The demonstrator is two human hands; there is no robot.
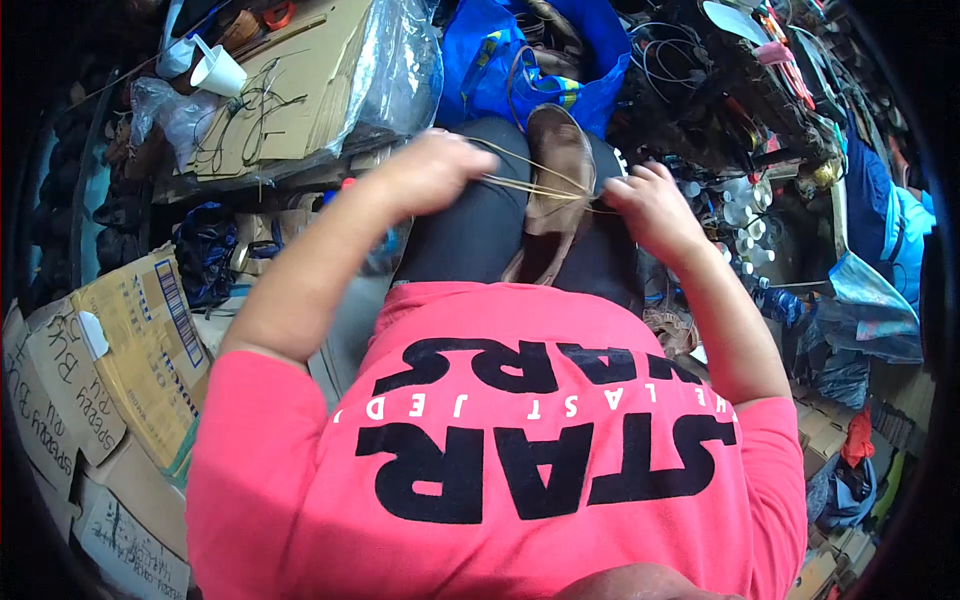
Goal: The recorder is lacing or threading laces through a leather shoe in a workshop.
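Observation:
A brown shoe (562,165) rests lengthwise between my thighs, its upper facing me. Over it, several strands of tan thread (528,186) are pulled taut and come together near my right hand. My left hand (438,172) is closed on the thread at the left of the shoe, its outline slightly smeared by motion. At the right of the shoe, my right hand (655,208) pinches the thread, thumb toward the shoe and some other fingers raised. Whether the thread is fastened to the shoe cannot be made out.
A blue bag (475,75) with shoes in it stands just beyond my knees. Stacked cardboard (285,85) carries a white cup (218,72) and dark cords at the far left. Cardboard boxes (145,345) lie at the left; small bottles (748,215) crowd the right.

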